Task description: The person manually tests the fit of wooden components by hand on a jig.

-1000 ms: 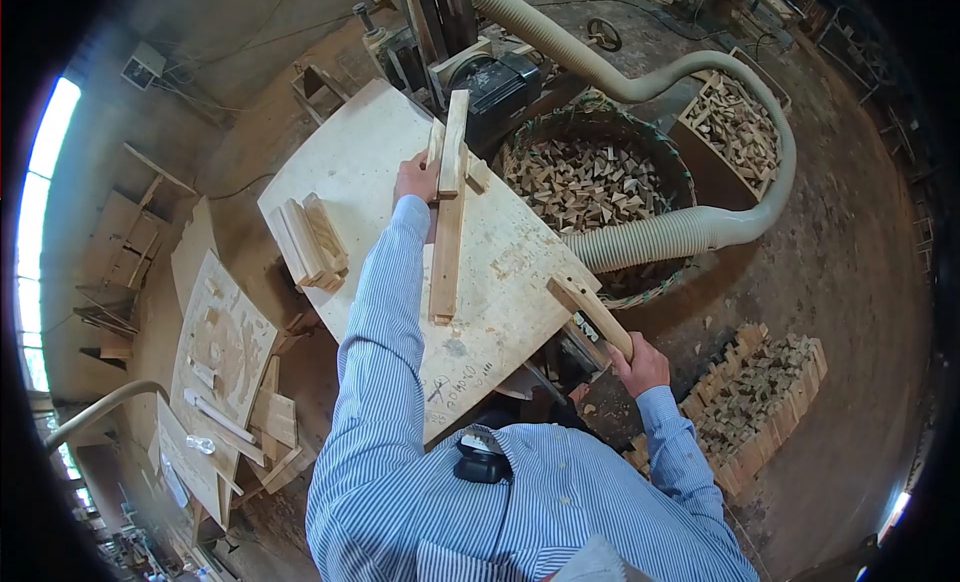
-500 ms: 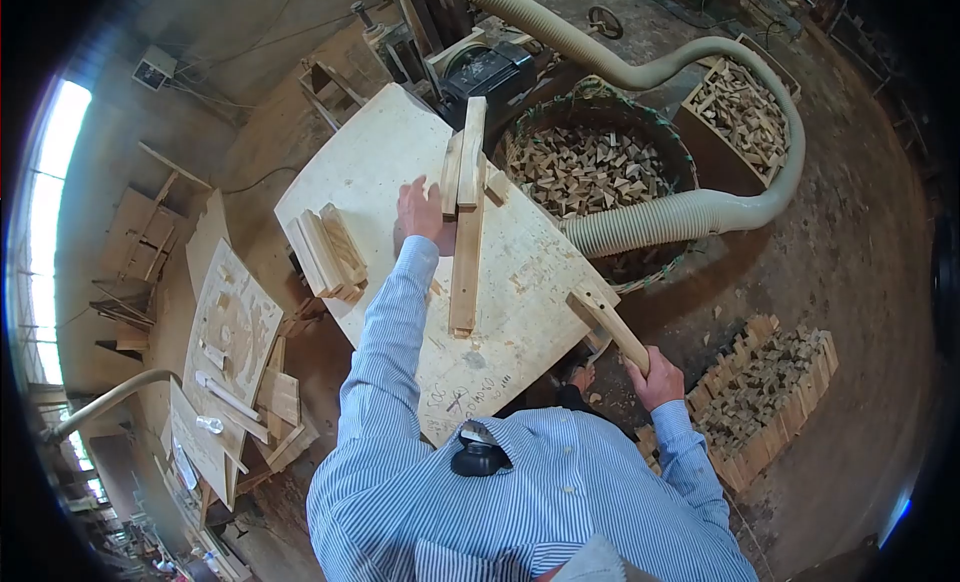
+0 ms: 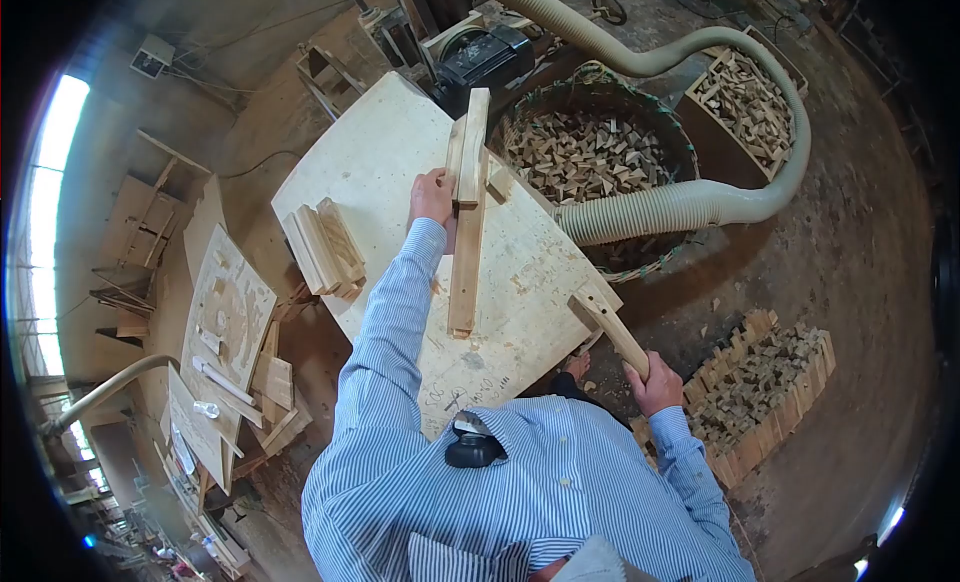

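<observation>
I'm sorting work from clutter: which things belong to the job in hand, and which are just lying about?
Apparently in the job:
wood strip at the left hand
long rail
handle in the right hand
tabletop

Apparently lying about:
stacked strips, possibly stock
round basket of offcuts
wooden blocks on the floor

On the left of the table [image 3: 375,147] lie stacked strips [image 3: 322,250]; rightward stands a basket [image 3: 640,102].

Pale tabletop [image 3: 370,152]: dark handwriting [image 3: 465,390] by its lower edge, too small to make out
Readable words or numbers: none
</observation>
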A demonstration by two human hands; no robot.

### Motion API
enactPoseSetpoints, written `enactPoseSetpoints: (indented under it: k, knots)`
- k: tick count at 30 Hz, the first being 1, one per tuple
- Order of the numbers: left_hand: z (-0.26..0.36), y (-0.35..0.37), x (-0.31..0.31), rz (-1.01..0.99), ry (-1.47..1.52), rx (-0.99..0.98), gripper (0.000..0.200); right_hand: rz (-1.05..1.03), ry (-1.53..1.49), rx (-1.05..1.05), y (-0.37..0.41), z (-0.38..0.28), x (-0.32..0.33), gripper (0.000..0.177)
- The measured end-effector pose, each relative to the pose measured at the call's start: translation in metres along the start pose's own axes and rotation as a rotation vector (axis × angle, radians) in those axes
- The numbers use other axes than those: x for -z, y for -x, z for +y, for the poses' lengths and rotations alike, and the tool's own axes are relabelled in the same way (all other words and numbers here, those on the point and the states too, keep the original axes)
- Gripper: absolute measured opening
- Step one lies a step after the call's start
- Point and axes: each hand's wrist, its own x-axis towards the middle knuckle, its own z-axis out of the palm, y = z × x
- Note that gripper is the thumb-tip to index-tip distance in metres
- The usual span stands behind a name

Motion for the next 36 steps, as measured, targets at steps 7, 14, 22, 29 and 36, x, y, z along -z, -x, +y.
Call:
enactPoseSetpoints:
  k: [7, 14, 22, 29, 36]
  knots:
    - [0.006, -0.020, -0.001, -0.021, 0.111, 0.070, 0.037, -0.013, 0.015, 0.006, -0.002, -0.003, 0.000, 0.042]
    - [-0.007, -0.040, -0.005, -0.016, 0.159, 0.087, 0.036, -0.047, 0.000, -0.011, -0.012, -0.012, -0.006, 0.043]
    - [0.007, -0.069, 0.021, 0.044, 0.140, 0.094, 0.036, -0.053, -0.002, -0.007, -0.043, -0.047, -0.009, 0.044]
    - [-0.027, -0.131, 0.011, 0.090, 0.118, 0.074, 0.036, -0.041, 0.012, 0.024, -0.083, -0.082, -0.015, 0.043]
    - [-0.037, -0.162, 0.014, 0.090, 0.118, 0.078, 0.035, -0.032, 0.017, 0.004, -0.104, -0.109, -0.016, 0.042]
